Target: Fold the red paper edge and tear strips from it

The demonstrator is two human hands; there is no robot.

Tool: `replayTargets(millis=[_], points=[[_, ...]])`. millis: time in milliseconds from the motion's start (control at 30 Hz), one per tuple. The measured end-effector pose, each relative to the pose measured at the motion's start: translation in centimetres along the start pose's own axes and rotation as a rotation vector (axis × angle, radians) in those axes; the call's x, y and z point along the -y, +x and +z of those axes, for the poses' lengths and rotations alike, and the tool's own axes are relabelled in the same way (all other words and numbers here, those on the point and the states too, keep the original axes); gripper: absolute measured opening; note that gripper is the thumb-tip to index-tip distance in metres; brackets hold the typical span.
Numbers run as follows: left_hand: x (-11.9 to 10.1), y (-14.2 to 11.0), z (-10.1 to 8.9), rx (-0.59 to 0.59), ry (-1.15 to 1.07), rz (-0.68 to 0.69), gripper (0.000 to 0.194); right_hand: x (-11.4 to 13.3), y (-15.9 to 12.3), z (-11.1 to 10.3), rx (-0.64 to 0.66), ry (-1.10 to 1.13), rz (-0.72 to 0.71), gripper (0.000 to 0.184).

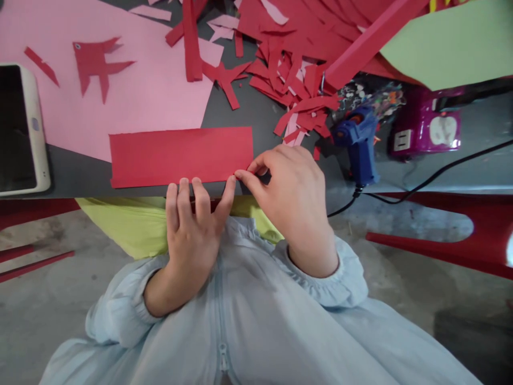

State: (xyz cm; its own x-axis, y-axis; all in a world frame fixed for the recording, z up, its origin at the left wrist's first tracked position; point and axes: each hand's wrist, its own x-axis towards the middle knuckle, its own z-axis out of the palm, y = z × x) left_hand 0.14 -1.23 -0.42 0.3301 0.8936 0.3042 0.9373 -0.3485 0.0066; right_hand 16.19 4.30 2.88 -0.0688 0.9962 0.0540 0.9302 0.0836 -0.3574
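A red paper strip lies flat along the front edge of the dark table, partly over a pink sheet. The fingers of my left hand are spread, their tips resting at the strip's near edge. My right hand pinches the strip's near right corner between thumb and forefinger. That near edge looks narrowly folded. Behind the strip, a red paper fish shape with a small eye lies on the pink sheet.
Red and pink scraps are heaped at the back. To the right are a blue glue gun with a black cord, a purple power socket box and a light green sheet. A phone lies at the left edge.
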Motion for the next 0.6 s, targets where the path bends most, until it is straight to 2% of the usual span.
replayTargets(millis=[167,233,300,467,600], points=[[0.1,0.7,-0.6,0.011,0.068,0.069,0.055,-0.5,-2.8,-0.4,-0.102,-0.093,-0.118,0.024],[0.1,0.9,-0.7,0.012,0.066,0.074,0.056,-0.6,-4.0,-0.2,-0.068,-0.109,-0.174,0.031],[0.1,1.0,-0.8,0.019,0.027,0.054,0.058,-0.8,-4.7,0.2,-0.087,-0.139,-0.19,0.036],[0.1,1.2,-0.9,0.05,-0.082,0.007,0.062,-1.1,-4.7,1.2,-0.113,-0.206,-0.204,0.035],[0.0,1.2,-1.1,0.054,0.03,0.065,0.062,-1.6,-4.5,1.6,-0.161,-0.167,-0.236,0.033]])
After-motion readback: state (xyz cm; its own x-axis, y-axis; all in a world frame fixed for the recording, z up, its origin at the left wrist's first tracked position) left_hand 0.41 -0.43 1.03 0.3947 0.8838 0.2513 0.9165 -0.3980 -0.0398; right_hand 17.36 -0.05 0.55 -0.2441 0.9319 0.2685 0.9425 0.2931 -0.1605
